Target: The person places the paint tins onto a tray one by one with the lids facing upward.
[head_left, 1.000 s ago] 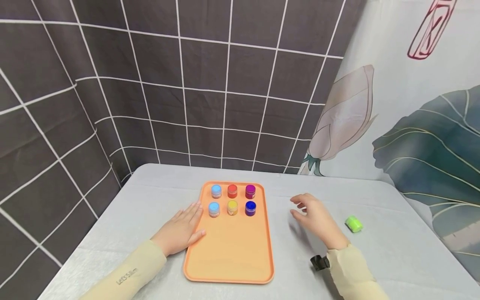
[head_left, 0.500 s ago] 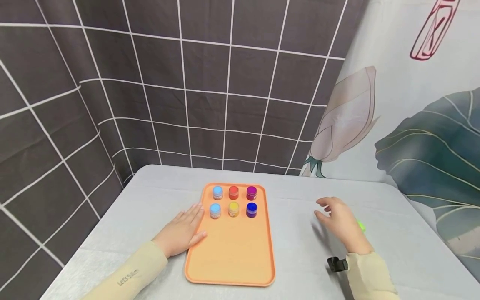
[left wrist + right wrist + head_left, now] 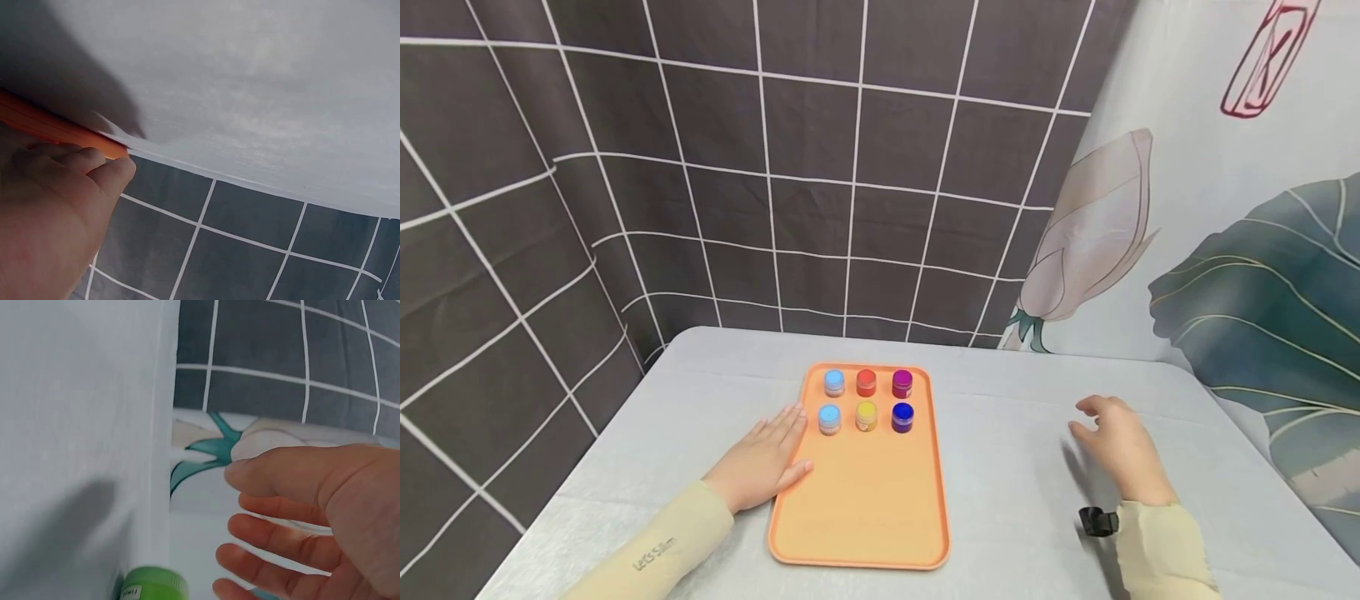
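My left hand (image 3: 757, 465) lies flat with straight fingers over the left rim of an orange tray (image 3: 861, 517); its thumb reaches onto the tray floor. In the left wrist view its fingertips overlap the tray's orange edge (image 3: 94, 140). On the tray's far half stand two rows of small paint jars: light blue (image 3: 833, 382), red (image 3: 866, 382) and purple (image 3: 902, 383) behind, light blue (image 3: 829, 419), yellow (image 3: 866, 416) and dark blue (image 3: 902, 417) in front. To the right, my right hand (image 3: 1123, 450) hovers over the table, fingers loosely bent and holding nothing. A green-lidded jar (image 3: 155, 584) is near it, hidden in the head view.
A pale cloth covers the table (image 3: 1000, 500). Dark curtain with a white grid (image 3: 805, 208) hangs along its back and left; a white curtain with flower and leaf prints (image 3: 1225, 250) is at the right. A small black device (image 3: 1099, 522) sits at my right wrist.
My right hand has moved rightward, away from the tray, and now covers the green jar in the head view. My left hand, the tray and its jars have stayed in place.
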